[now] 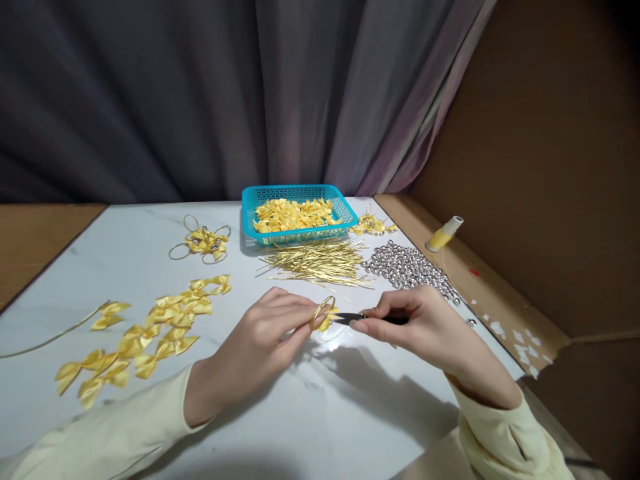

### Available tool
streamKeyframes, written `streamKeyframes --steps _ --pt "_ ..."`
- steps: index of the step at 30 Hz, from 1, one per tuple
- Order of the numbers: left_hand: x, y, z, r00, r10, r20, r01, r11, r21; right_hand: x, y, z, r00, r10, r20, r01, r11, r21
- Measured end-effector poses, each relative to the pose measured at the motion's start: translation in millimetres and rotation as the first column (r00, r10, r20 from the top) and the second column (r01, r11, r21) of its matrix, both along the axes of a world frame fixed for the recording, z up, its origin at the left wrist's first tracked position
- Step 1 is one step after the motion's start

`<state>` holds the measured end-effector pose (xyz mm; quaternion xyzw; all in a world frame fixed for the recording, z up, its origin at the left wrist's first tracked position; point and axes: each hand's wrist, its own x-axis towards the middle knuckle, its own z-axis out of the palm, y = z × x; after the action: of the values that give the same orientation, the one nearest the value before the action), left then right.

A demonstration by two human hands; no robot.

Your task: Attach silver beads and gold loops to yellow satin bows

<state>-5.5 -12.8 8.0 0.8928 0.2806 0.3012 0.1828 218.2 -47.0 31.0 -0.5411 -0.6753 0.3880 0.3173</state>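
My left hand point(265, 333) pinches a coiled gold wire ring point(324, 309) with a yellow ribbon bow point(326, 323) at it, held above the table. From the right, my right hand point(407, 320) grips black thread snips point(347, 318). Their pointed blades reach the bow and ring; the exact contact is too small to make out. Left of my left hand, several yellow bows point(133, 341) lie in a loose group. One gold wire point(60, 335) lies at the far left, its end at a single bow point(110, 315).
Beyond my hands lie a pile of gold wires point(320, 261) and silver beads point(407, 265). A blue basket point(300, 235) holds many bows. Clusters of bows with wire loops sit left point(205, 243) and right point(374, 225) of it. A yellow thread spool point(444, 235) stands on the cardboard.
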Motion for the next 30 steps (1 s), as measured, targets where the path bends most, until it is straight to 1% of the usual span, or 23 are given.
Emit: streamKeyframes --steps 4,7,9,11,14,18,22,30 --pt "1 0 -0.5 0.999 0.042 0.015 -0.042 0.999 -0.013 -5 2 0.0 1.0 -0.013 0.01 0.012 0.999 0.034" --pt "1 0 -1.5 0.997 0.075 0.028 -0.074 0.997 -0.032 -9 3 -0.6 1.0 -0.004 0.016 0.003 0.999 0.033" --pt "1 -1 -1.1 0.995 0.094 0.043 -0.091 0.994 -0.066 -11 4 -0.9 1.0 0.003 0.018 -0.004 0.999 0.034" --pt "1 -1 1.2 0.99 0.13 0.052 -0.122 0.984 -0.133 -12 4 -0.7 1.0 0.002 0.025 -0.003 0.999 0.048" --pt "3 0 8.1 0.982 0.183 0.043 -0.165 0.949 -0.27 -16 4 0.7 0.998 -0.013 0.063 0.007 0.996 0.093" --pt "6 1 16.3 0.975 0.214 0.052 -0.172 0.888 -0.427 -21 3 2.4 0.993 -0.019 0.114 -0.001 0.986 0.169" --pt "8 2 16.8 0.961 0.266 0.082 -0.187 0.835 -0.518 -24 3 1.3 0.988 -0.033 0.153 -0.001 0.977 0.214" --pt "4 4 17.2 0.96 0.277 0.05 -0.174 0.725 -0.667 -29 2 -1.1 0.98 -0.037 0.195 -0.017 0.963 0.267"
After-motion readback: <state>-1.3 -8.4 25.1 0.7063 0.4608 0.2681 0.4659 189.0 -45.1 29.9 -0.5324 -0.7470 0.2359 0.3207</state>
